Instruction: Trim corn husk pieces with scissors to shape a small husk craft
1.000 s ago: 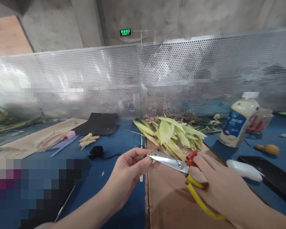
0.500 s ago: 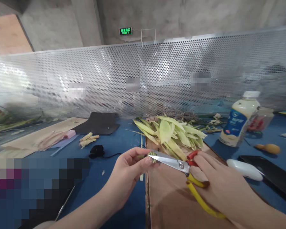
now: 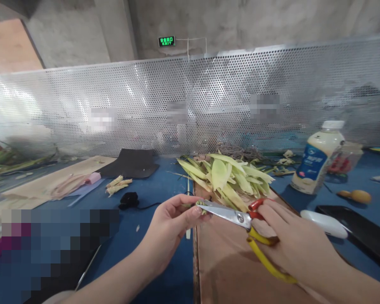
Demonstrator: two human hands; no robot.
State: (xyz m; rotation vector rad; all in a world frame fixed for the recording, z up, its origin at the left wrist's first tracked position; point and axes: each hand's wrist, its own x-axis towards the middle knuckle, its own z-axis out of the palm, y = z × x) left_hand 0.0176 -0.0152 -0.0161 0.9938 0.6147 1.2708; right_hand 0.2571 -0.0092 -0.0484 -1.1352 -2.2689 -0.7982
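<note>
My left hand (image 3: pixel 174 221) pinches a small green knotted piece (image 3: pixel 202 205) that looks like twisted husk; the fingers cover much of it. In my right hand (image 3: pixel 291 236) is a pair of scissors (image 3: pixel 229 214) with red and yellow handles. The blades point left, and their tips lie against the green piece, close to my left thumb. Just beyond both hands, a pile of pale green corn husks (image 3: pixel 231 173) rests on the brown board (image 3: pixel 228 261). A black ball of thread (image 3: pixel 128 200) sits left of my left hand, its strand running toward my fingers.
A milk-coloured bottle (image 3: pixel 318 156) stands at the right, near a white rounded case (image 3: pixel 324 223), a black phone (image 3: pixel 357 232) and a small gourd-shaped thing (image 3: pixel 356 196). Left lie a black sheet (image 3: pixel 131 162) and a pale husk bundle (image 3: pixel 117 185). A perforated metal screen (image 3: pixel 145 93) closes the back.
Almost nothing differs. The scissors stay at the green piece, with the blades perhaps slightly closer together; both hands keep their places.
</note>
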